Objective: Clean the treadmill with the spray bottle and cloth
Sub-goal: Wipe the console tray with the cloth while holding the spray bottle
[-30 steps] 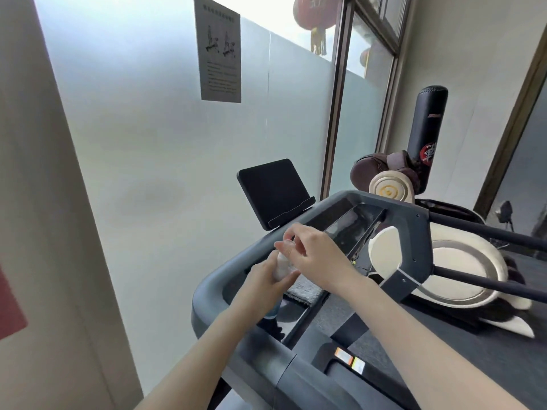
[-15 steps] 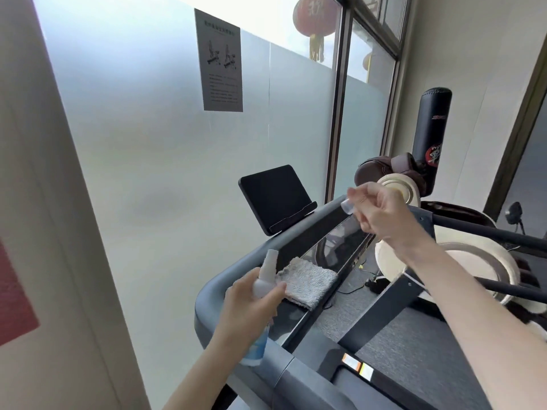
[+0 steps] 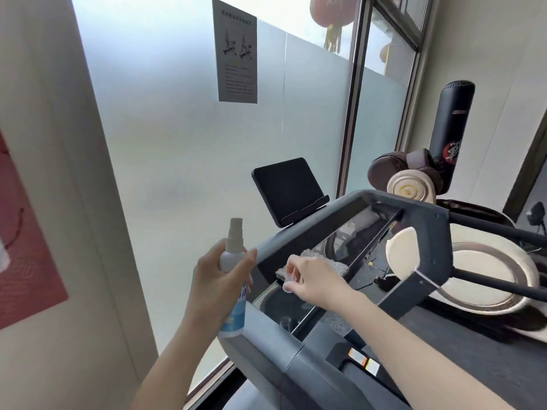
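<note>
Frosted window point(image 3: 177, 149) fills the view ahead, with a printed notice point(image 3: 237, 51) stuck on the glass.

treadmill point(image 3: 414, 220): grey console frame runs from lower centre to right, dark glossy panel inside it, black tablet point(image 3: 288, 187) propped at its far edge. Another machine with a cream disc point(image 3: 488, 279) is behind on the right, and a black punch bag point(image 3: 453, 128) stands in the corner. A frame upright blocks part of the disc.

left hand point(image 3: 217, 279): forearm comes up from bottom centre, hand raised left of the console, just outside the rail. Fingers curled round the body of the spray bottle point(image 3: 233, 258), one digit across its shoulder.

right hand point(image 3: 310, 279): forearm enters from bottom right, hand palm-down over the glossy panel. Thumb and forefinger pinch a small clear cap point(image 3: 288, 284); other fingers loosely curled. The hand covers the near edge of the cloth point(image 3: 328, 264).

Bottle: long axis near vertical, slight lean, white nozzle on top and uncapped, blue-labelled base down beside the left rail. Can't tell which way the spray outlet faces.

Cloth: grey, lies flat on the panel between the hands and the console's far crossbar.
</note>
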